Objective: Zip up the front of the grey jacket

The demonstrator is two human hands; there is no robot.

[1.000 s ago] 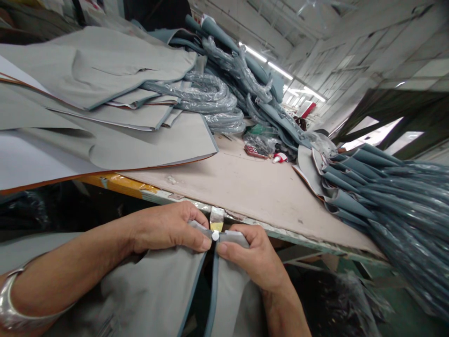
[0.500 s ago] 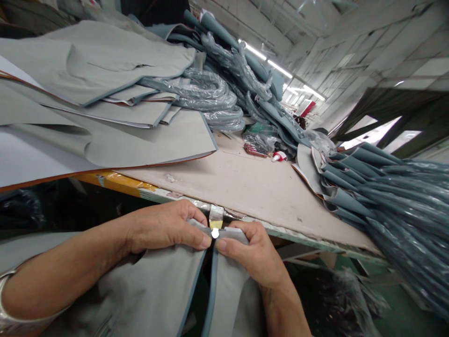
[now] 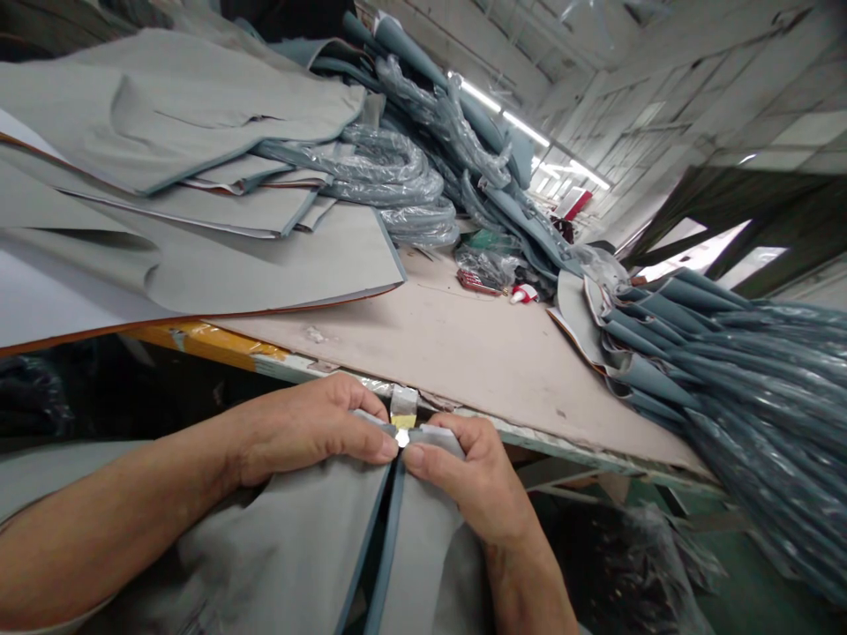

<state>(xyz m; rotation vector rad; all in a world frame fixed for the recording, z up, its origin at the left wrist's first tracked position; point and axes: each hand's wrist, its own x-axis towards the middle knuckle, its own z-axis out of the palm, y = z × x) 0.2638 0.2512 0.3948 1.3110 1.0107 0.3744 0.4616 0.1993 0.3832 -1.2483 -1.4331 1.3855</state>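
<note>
The grey panel (image 3: 297,547) was pinched by the left hand (image 3: 311,428) and right hand (image 3: 473,485) around a small white stud (image 3: 401,438) just below the table edge (image 3: 529,432), apparently not yet seated.

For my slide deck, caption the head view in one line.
Both hands, left and right, pinch grey fabric edges together at the table edge.

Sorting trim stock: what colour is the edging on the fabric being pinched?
Blue-grey edging on light grey fabric; head view.

We see bright ceiling tube lights (image 3: 522,128) with glare, strong bending at edges, and some blur low left.
</note>
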